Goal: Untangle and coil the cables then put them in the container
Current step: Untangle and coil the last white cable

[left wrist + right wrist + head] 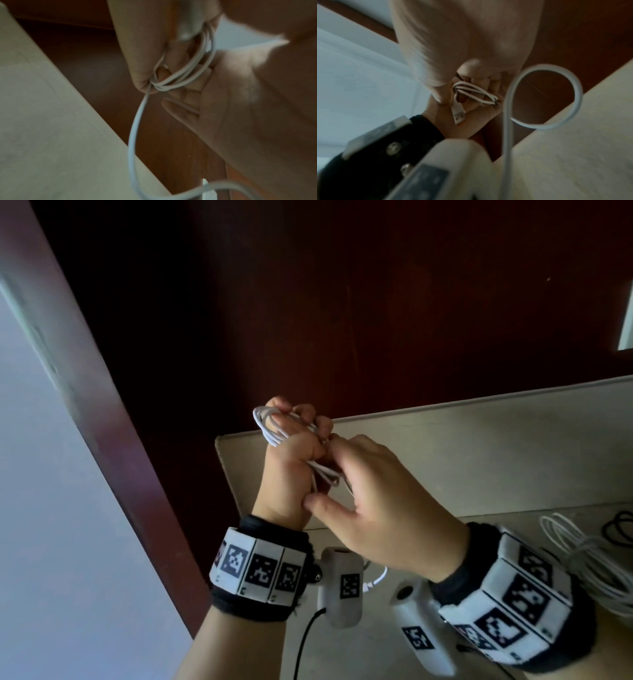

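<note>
I hold a thin white cable [270,433] in several loops above the left corner of the pale table [479,460]. My left hand [294,422] is raised with its fingers curled, and the loops run round them. My right hand [346,470] reaches in from the right. In the left wrist view its fingertips [145,83] pinch the cable [185,73] where the loops cross, and a free tail hangs down from there. The right wrist view shows the coil [476,93] in the left palm with a USB plug [458,115] sticking out. No container is in view.
A bundle of white cable [589,563] lies on the table at the right, with a black cable [620,529] behind it. A dark wooden panel [376,302] rises behind the table. The table's left corner [219,443] ends close to my left hand.
</note>
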Available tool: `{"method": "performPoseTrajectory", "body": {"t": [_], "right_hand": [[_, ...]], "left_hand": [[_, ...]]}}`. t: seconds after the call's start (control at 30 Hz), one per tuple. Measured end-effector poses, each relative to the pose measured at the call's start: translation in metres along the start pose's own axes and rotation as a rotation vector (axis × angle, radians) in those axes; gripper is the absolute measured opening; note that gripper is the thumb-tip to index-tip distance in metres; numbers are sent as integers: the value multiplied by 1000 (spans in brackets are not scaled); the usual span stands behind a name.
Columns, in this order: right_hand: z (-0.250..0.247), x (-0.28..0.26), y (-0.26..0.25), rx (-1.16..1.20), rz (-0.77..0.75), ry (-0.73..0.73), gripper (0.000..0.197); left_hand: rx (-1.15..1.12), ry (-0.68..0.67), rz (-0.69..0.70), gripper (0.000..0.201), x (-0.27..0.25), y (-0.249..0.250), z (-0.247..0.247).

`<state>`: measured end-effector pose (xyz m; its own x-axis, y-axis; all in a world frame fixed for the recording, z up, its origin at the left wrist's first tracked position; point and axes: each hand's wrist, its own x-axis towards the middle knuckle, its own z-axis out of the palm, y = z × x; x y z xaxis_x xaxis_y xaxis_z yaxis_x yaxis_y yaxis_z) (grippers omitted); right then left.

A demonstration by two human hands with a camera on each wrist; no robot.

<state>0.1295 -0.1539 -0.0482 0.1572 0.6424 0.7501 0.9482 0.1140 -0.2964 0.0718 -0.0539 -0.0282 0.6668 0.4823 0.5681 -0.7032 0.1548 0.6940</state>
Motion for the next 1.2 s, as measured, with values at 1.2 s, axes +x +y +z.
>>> {"method": "performPoseTrajectory", "body": {"t": [1.2], "right_hand": [[-13, -2, 41, 154, 364, -138, 6]], "left_hand": [[-352, 128, -8, 41, 11, 7, -6]]}}
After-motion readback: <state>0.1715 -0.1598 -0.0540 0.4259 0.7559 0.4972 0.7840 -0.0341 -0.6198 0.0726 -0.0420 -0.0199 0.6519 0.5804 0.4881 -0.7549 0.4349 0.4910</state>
